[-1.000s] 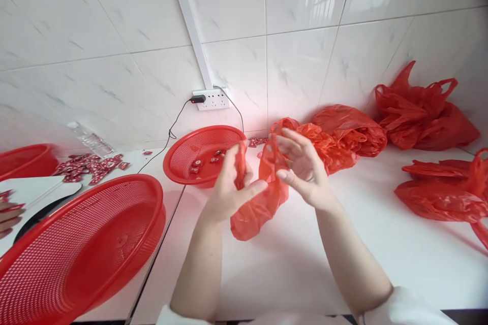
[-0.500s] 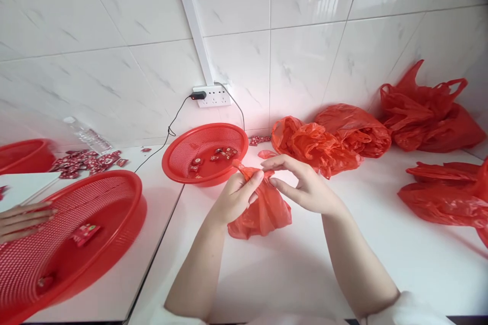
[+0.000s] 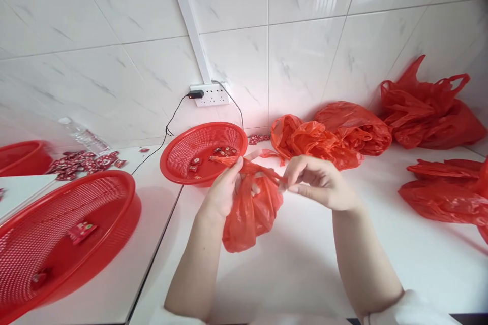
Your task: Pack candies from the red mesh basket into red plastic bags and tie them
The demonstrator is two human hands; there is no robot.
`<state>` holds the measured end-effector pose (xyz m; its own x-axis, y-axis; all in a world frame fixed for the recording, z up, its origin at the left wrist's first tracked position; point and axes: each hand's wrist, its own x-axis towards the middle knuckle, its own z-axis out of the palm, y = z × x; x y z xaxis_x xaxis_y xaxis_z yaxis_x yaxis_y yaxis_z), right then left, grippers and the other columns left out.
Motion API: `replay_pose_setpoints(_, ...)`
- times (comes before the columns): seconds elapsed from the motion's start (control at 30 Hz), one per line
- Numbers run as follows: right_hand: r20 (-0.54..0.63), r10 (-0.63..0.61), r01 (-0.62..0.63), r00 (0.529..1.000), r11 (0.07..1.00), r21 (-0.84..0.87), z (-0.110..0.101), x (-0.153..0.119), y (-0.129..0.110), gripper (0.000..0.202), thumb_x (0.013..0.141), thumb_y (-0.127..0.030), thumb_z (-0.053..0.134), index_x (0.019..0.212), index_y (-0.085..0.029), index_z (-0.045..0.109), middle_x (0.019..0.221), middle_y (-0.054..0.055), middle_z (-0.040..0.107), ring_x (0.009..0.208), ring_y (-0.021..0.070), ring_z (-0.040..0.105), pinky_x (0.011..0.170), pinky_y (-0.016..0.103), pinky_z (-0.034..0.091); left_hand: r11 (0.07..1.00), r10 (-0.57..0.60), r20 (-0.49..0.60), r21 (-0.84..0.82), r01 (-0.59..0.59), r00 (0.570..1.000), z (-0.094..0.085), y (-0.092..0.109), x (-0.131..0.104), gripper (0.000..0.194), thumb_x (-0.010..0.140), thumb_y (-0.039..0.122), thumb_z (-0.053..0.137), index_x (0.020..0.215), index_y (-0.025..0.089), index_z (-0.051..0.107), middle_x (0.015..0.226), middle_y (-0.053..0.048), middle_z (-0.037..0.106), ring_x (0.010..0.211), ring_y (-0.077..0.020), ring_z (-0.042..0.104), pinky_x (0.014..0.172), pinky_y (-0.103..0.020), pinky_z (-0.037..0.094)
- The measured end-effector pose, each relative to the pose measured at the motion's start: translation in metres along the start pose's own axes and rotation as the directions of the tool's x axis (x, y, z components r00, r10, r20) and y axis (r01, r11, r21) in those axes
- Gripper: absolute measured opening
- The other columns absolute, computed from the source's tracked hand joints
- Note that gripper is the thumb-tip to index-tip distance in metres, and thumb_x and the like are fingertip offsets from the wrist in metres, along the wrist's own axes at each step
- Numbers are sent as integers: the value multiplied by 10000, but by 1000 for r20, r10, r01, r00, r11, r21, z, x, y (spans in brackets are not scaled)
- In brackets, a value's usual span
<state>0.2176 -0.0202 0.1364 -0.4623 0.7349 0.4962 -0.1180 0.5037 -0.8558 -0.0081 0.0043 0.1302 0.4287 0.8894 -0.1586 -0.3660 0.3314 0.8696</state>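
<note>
A red plastic bag (image 3: pixel 249 218) with a bulging lower part hangs or rests at the table's middle; its contents are hidden. My left hand (image 3: pixel 229 185) is closed round the gathered neck of this bag, thumb on top, and a strip of plastic sticks out to its left. With thumb and fingertips, my right hand (image 3: pixel 318 183) pinches a strand of the same bag, drawn out to the right. The strand between both hands looks taut.
Behind my left hand stands a red basket (image 3: pixel 164 162) with small packets inside; a larger red basket (image 3: pixel 133 188) is at left. Small red packets (image 3: pixel 82 163) and a plastic bottle (image 3: pixel 86 137) lie beyond. Red bags (image 3: pixel 351 127) line the wall near a power strip (image 3: pixel 211 95).
My right hand has moved right, pulling a strand of the bag out sideways. The bag has shifted slightly left. Another person's hand at the far left has gone from view.
</note>
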Motion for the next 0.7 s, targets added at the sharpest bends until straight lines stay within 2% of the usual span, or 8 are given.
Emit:
replay_pose_setpoints(0.07, 170, 74, -67, 983, 997, -50, 2, -1, -2, 28, 868, -208, 611, 853, -192, 594, 831, 20, 621, 775, 124, 622, 736, 307, 547, 993, -50, 60, -99, 56, 997, -2, 2, 1, 320, 898, 419, 528, 1101, 194, 634, 639, -16, 629, 520, -106, 581, 550, -213, 483)
replay_pose_setpoints(0.17, 285, 161, -142, 945, 986, -84, 3, 2, 0, 44, 856, -210, 617, 863, -177, 589, 855, 20, 617, 805, 129, 622, 768, 311, 555, 991, -69, 133, -109, 84, 989, -4, 5, 0, 258, 925, 388, 467, 886, 187, 624, 637, -1, 597, 468, -72, 546, 495, -177, 456)
replay_pose_setpoints(0.27, 200, 180, -153, 963, 978, -144, 3, 7, 5, 84, 865, -260, 616, 864, -183, 582, 877, 24, 622, 822, 146, 631, 802, 341, 553, 980, 115, 132, 146, -134, 985, -2, 3, -5, 404, 945, 486, 370, 769, 183, 571, 530, 32, 506, 323, -52, 398, 350, -170, 301)
replay_pose_setpoints(0.37, 11, 90, -84, 996, 963, -255, 6, 10, 9, 216, 840, -274, 646, 1041, -224, 581, 1103, 52, 616, 1034, 195, 604, 934, 395, 501, 784, 324, 219, 483, -390, 920, 2, -5, -12, 508, 936, 577, 306, 825, 183, 607, 463, 51, 403, 312, -63, 316, 344, -199, 219)
replay_pose_setpoints(0.47, 59, 82, -58, 995, 942, -330, 13, 12, 15, 605, 787, -253, 700, 1333, -292, 442, 1249, 51, 576, 1197, 223, 524, 1022, 418, 432, 539, 376, 356, 667, -515, 855, 2, -10, -16, 556, 942, 573, 269, 851, 187, 659, 486, 23, 439, 376, -101, 365, 396, -244, 290)
replay_pose_setpoints(0.6, 161, 207, -141, 965, 928, -346, 21, 13, 22, 657, 848, -209, 605, 1436, -289, 323, 909, 1, 657, 875, 166, 631, 836, 347, 514, 168, 565, 442, 765, -621, 697, -3, -8, -12, 519, 970, 455, 275, 846, 196, 707, 663, -52, 631, 596, -176, 555, 602, -308, 434)
replay_pose_setpoints(0.63, 170, 227, -161, 959, 928, -335, 22, 13, 23, 672, 847, -201, 602, 1445, -283, 307, 866, -9, 650, 818, 153, 626, 807, 333, 516, 121, 618, 438, 768, -629, 653, -5, -7, -10, 494, 972, 425, 287, 863, 195, 710, 730, -64, 661, 664, -190, 585, 652, -321, 451)
replay_pose_setpoints(0.7, 192, 261, -199, 946, 936, -292, 22, 15, 23, 703, 827, -214, 634, 1443, -268, 299, 824, -24, 642, 757, 139, 615, 781, 317, 510, 129, 692, 402, 749, -650, 600, -6, -6, -7, 457, 971, 391, 308, 887, 189, 711, 879, -88, 687, 808, -213, 617, 751, -349, 472)
